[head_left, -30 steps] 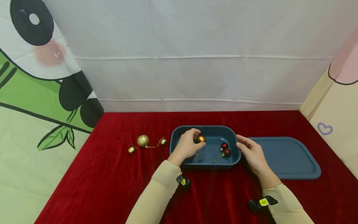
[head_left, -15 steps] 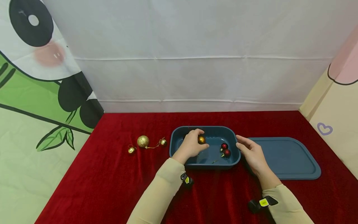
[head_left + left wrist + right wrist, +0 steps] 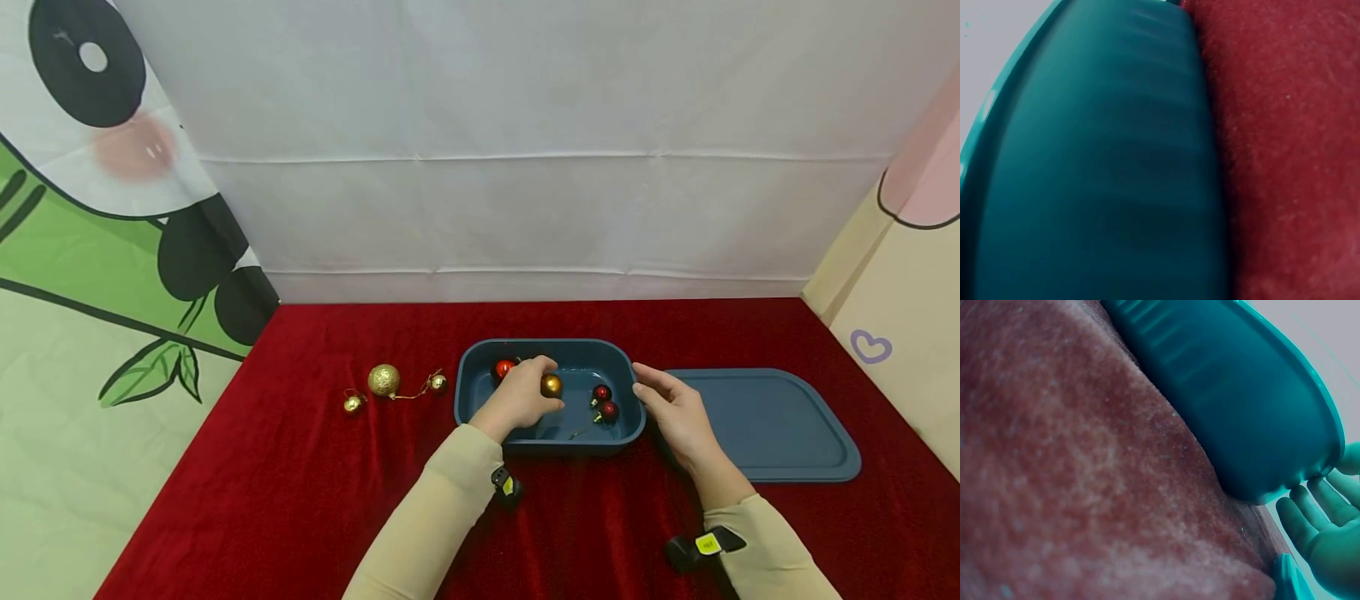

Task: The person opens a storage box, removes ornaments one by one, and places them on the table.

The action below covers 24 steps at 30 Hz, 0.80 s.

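Note:
In the head view, a blue-grey plastic box (image 3: 517,447) stands on the cloth. My left hand (image 3: 521,393) reaches into it and pinches a shiny gold bauble (image 3: 552,386) between fingers and thumb. Two small dark red baubles (image 3: 608,411) lie together in the box's right half. At the back left inside, a brighter red bauble (image 3: 504,369) shows, partly covered by the left hand. My right hand (image 3: 678,417) rests its fingertips against the box's right end; the right wrist view shows these fingers (image 3: 1332,503) fairly straight. Only the box's outer wall (image 3: 1104,150) and cloth appear in the left wrist view.
Left of the box lie a large glittery gold bauble (image 3: 383,380) and two small gold baubles (image 3: 437,382), some with cords. A flat blue-grey lid (image 3: 772,425) lies to the right. Red velvet cloth (image 3: 300,500) covers the table, and a pale fabric wall (image 3: 525,208) stands behind.
My left hand has moved a little right and toward me inside the box, with the gold bauble. The red bauble at the back left has come into sight. My right hand has stayed put.

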Each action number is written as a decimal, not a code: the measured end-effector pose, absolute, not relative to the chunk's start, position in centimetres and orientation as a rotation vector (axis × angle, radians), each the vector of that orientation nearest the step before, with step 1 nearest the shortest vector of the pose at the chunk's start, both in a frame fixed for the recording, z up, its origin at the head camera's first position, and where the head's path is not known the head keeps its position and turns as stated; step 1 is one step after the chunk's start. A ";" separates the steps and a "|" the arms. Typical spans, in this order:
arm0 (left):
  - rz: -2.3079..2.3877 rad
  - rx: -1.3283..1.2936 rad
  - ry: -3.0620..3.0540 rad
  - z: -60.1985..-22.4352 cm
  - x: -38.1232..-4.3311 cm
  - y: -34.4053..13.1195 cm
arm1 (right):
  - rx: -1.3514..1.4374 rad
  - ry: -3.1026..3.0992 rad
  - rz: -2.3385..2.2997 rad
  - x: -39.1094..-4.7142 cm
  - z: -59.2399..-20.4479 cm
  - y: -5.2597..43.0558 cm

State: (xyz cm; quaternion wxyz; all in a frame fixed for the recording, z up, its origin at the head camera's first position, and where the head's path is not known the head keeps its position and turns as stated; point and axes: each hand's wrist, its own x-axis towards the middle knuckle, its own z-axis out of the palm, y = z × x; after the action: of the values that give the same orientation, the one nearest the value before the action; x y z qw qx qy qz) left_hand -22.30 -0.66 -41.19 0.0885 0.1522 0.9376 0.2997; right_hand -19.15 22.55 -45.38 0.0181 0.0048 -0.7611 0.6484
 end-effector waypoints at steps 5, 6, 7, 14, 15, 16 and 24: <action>0.850 0.499 2.769 -41.3 -22.2 -0.3 | 0.002 -2.367 2.019 -19.2 -45.4 22.6; 0.842 0.504 2.763 -41.3 -22.2 -0.3 | 0.001 -2.365 2.023 -19.2 -45.4 22.6; 0.830 0.511 2.759 -41.4 -22.1 -0.2 | 0.002 -2.362 2.026 -19.1 -45.4 22.6; 0.909 0.517 2.694 -41.4 -21.9 -0.7 | -0.005 -2.360 2.032 -19.0 -45.3 22.5; 0.933 0.510 2.684 -41.3 -21.9 -0.8 | -0.003 -2.358 2.035 -19.0 -45.2 22.5; 0.956 0.504 2.677 -41.3 -21.9 -0.9 | -0.002 -2.357 2.037 -19.0 -45.2 22.5; 1.070 0.512 2.656 -41.2 -21.5 -1.6 | -0.003 -2.352 2.039 -19.0 -45.1 22.4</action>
State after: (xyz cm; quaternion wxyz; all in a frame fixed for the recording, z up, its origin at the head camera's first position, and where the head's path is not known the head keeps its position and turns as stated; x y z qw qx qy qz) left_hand -21.50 -1.57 -41.16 0.1160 0.1749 0.9068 0.3655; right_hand -18.98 22.39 -45.11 0.0143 -0.0009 -0.7555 0.6550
